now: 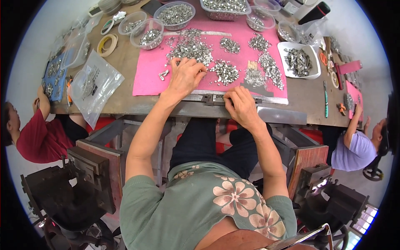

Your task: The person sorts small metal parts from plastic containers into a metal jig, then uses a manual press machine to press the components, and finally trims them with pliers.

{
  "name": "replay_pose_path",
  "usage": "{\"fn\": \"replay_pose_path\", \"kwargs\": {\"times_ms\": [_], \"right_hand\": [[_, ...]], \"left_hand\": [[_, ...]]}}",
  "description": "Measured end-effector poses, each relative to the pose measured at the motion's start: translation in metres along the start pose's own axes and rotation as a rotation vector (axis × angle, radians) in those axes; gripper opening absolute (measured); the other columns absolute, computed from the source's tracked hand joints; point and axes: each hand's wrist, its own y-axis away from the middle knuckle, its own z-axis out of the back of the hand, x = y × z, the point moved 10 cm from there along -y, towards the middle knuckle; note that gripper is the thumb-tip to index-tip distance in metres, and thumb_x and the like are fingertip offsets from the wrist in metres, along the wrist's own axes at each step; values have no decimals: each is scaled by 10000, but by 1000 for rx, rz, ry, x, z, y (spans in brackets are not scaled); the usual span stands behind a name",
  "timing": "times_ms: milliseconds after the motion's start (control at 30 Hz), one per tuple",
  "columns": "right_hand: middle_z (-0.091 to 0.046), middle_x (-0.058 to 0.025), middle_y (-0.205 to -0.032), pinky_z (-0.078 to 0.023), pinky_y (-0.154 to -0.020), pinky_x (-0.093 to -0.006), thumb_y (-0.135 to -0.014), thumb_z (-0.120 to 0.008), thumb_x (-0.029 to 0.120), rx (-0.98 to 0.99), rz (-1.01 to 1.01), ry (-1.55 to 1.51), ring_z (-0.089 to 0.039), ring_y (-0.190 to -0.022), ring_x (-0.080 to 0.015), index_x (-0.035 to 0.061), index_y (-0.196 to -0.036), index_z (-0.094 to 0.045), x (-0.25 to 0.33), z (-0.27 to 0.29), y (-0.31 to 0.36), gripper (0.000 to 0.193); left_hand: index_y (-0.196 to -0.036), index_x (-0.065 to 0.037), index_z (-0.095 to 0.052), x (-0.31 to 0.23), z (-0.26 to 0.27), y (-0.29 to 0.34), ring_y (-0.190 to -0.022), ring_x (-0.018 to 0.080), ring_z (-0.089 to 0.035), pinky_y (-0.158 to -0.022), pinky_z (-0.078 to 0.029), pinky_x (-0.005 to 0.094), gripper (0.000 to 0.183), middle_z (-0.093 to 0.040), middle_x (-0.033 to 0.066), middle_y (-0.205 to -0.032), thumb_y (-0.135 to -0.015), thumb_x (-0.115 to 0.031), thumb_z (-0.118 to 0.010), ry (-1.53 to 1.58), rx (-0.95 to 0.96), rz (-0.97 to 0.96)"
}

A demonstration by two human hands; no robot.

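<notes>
A dark metal bar [209, 99] is lying at the near edge of the table [121, 98], beside a narrow silvery strip [277, 100]. The right hand [243, 106] is touching the bar's right part with bent fingers; whether it is grasping anything cannot be told. The left hand [185, 78] is curling its fingers at the near side of a large heap of silvery metal pieces [192, 50]; whether a piece is being pinched cannot be told. Between the hands, a smaller heap [225, 73] is resting on the pink mat [146, 77]. To the right, slender pins [255, 78] are lying near an elongated heap [271, 71]. Farther out, a white tray [316, 59] is holding darker pieces, and clear plastic bowls [175, 27] are standing along the far side. A roll of tape [100, 46] and a clear bag [107, 76] are lying at left. Co-workers in red [43, 139] and lavender [356, 152] are sitting at either side.
</notes>
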Motion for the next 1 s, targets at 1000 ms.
{"fn": "replay_pose_path", "kwargs": {"times_ms": [1000], "right_hand": [[-592,-91,-859,-435,-767,-413,-848,-714,89,39,-12,101,-602,-873,-290,74,-932,-698,-25,-60,-72,86]], "left_hand": [[-935,-126,-702,3,9,17,-908,215,-576,-983,-324,490,86,-600,13,-871,-866,-159,-743,-71,-93,24]]}}
